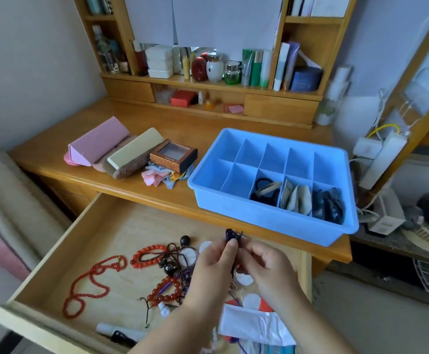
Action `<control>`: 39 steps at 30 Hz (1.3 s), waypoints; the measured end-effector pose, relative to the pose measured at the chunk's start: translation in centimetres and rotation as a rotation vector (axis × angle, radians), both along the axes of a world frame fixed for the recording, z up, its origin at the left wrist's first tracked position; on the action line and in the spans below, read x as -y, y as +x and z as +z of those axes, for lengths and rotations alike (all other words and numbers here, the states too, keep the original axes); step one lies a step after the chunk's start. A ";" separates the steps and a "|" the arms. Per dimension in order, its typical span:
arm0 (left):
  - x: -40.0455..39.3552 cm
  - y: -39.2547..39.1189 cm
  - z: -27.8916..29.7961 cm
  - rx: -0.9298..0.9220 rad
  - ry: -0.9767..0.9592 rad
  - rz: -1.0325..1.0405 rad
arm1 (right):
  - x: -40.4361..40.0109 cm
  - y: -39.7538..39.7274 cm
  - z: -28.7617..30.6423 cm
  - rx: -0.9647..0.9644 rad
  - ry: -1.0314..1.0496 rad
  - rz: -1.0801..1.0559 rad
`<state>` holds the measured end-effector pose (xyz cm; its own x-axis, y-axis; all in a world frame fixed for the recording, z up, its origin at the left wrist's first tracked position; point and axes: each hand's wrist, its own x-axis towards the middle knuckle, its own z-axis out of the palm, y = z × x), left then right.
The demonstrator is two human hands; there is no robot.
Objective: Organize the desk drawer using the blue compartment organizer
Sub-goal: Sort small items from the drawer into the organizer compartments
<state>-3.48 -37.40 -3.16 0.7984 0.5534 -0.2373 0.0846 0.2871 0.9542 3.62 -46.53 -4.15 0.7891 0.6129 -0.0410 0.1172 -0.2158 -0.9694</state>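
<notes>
Hands met over the open drawer (101,226): left hand (213,267) and right hand (267,264) both pinched a small dark beaded piece (231,236), its long axis upright, cord trailing down. Blue organizer (259,215) sat on the desk at one o'clock from the fingers, nearer the right hand. Empty cells lay toward its left, at twelve.

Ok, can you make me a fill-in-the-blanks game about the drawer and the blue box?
1. The blue organizer sits on the ____.
2. Both hands, left hand and right hand, pinch a small ____-coloured thing.
3. The long red bead necklace lies in the open ____.
4. The organizer's back row of compartments is ____.

Missing words: desk; dark; drawer; empty
</notes>
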 end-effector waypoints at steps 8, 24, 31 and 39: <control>-4.2 11.3 7.8 -0.082 0.542 -0.150 | 3.4 2.2 2.0 0.208 0.058 -0.173; -7.0 2.1 3.0 0.016 0.828 -0.092 | 4.4 -0.9 -6.5 0.189 -0.366 0.121; -14.8 -11.8 -5.9 -0.801 0.826 -0.349 | 0.8 -6.1 -10.9 0.397 -0.460 0.552; -17.3 -13.7 -9.8 -1.051 0.777 -0.810 | -0.7 -7.3 -13.4 0.695 -0.540 0.851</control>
